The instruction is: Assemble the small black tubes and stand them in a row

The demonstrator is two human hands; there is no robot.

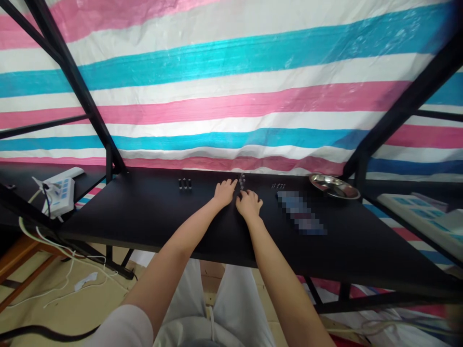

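Both my hands rest on the black tabletop around a short row of small shiny greyish pieces [242, 182], too small to name exactly. My left hand [224, 193] lies at the left of the row, fingers stretched, with a fingertip beside or touching the pieces. Just in front of the row, my right hand [249, 203] has its fingers apart and slightly bent, the tips close to the nearest piece. Neither hand visibly holds anything. Three dark cylinders with silvery ends [184, 184] stand left of my hands. Several tiny metal pieces [278, 186] lie to the right.
A round steel dish [334, 187] sits at the back right of the black table [144, 212]. A blurred-out flat object [301, 213] lies before it. Black frame posts [81, 91] rise on both sides. A power strip [60, 197] is at far left, with cables below.
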